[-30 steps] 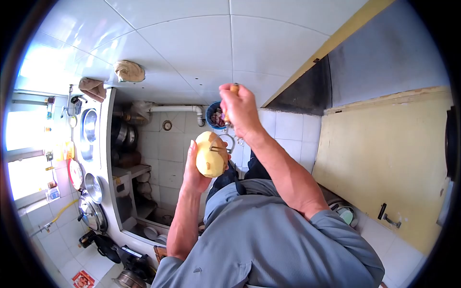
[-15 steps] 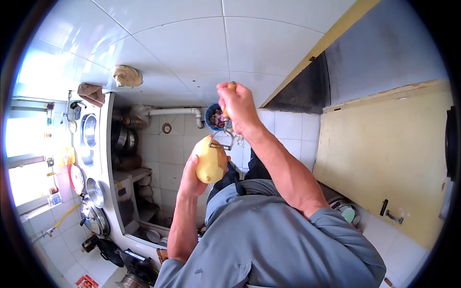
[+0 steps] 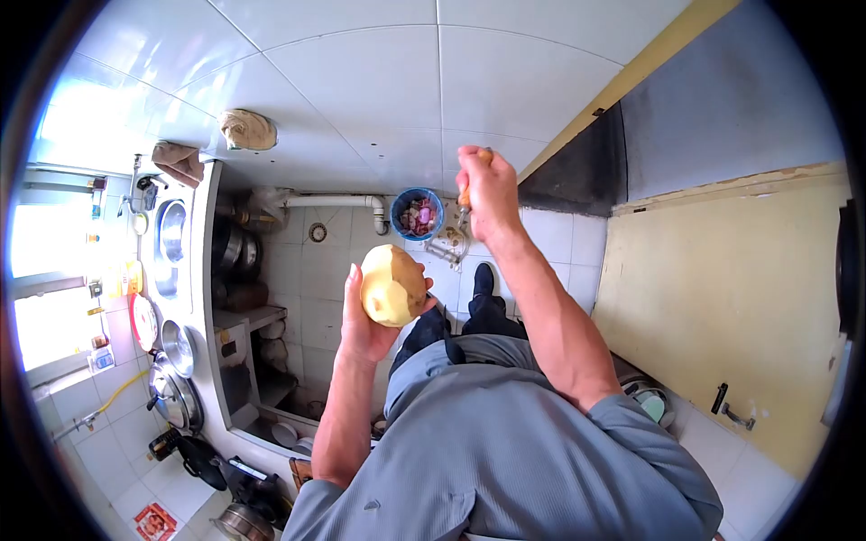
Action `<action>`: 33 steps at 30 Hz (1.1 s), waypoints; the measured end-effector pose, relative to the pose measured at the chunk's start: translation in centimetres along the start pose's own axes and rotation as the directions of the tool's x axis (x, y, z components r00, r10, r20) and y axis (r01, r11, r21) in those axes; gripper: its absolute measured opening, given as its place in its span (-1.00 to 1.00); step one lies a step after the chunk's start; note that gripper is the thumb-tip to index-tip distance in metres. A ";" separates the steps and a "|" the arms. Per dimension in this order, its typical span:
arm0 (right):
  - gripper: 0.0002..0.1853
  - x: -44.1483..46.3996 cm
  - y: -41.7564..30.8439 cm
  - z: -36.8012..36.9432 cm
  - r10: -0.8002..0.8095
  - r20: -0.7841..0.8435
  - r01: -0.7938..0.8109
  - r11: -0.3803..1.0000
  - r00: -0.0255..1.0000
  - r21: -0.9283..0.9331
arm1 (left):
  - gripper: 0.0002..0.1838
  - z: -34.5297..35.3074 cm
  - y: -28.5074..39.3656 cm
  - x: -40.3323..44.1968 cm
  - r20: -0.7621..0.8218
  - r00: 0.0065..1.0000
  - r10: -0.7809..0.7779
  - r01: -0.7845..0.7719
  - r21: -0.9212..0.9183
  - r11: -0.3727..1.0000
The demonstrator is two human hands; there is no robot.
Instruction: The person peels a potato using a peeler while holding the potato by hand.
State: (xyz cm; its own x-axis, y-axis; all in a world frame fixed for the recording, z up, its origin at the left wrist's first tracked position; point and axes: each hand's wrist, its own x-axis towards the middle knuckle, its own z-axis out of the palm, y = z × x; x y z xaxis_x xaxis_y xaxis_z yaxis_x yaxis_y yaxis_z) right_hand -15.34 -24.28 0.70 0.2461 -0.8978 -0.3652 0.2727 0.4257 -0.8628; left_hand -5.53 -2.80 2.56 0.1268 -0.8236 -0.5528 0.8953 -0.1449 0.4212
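A large, mostly peeled potato (image 3: 391, 285) rests in my left hand (image 3: 368, 326), fingers wrapped around its underside. Some brownish skin shows on its right side. My right hand (image 3: 492, 197) is closed around the wooden handle of a peeler (image 3: 465, 200). The peeler's metal head hangs below the hand, to the right of the potato and apart from it. Beneath, on the floor, stands a blue bin (image 3: 417, 215) with reddish and pale scraps in it. Peelings (image 3: 453, 242) lie on the tiles beside it, partly behind the peeler head.
On the left runs a counter with a sink (image 3: 171, 248), a metal bowl (image 3: 178, 348) and a lidded pan (image 3: 177, 403). Pots (image 3: 236, 257) sit on the shelf below. A white drain pipe (image 3: 334, 201) follows the wall. At right is a yellowish door (image 3: 722, 307).
My right hand with the peeler has moved right, away from the potato. My left hand has turned the potato slightly. The bin and my shoe now show more fully.
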 end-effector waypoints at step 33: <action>-0.83 -4.5 0.1 3.6 -0.072 0.301 0.090 0.995 0.951 -0.045 | -0.34 0.5 -1.1 1.2 -0.194 0.981 -0.022 -0.007 -0.147 0.989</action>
State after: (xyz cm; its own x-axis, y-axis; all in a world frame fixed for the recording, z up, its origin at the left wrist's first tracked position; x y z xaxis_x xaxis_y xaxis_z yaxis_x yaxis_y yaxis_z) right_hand -13.06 -19.77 3.55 0.4939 -0.8507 -0.1799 0.2520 0.3381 -0.9068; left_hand -6.62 -3.93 1.80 0.1871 -0.6984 -0.6909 0.9476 -0.0571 0.3143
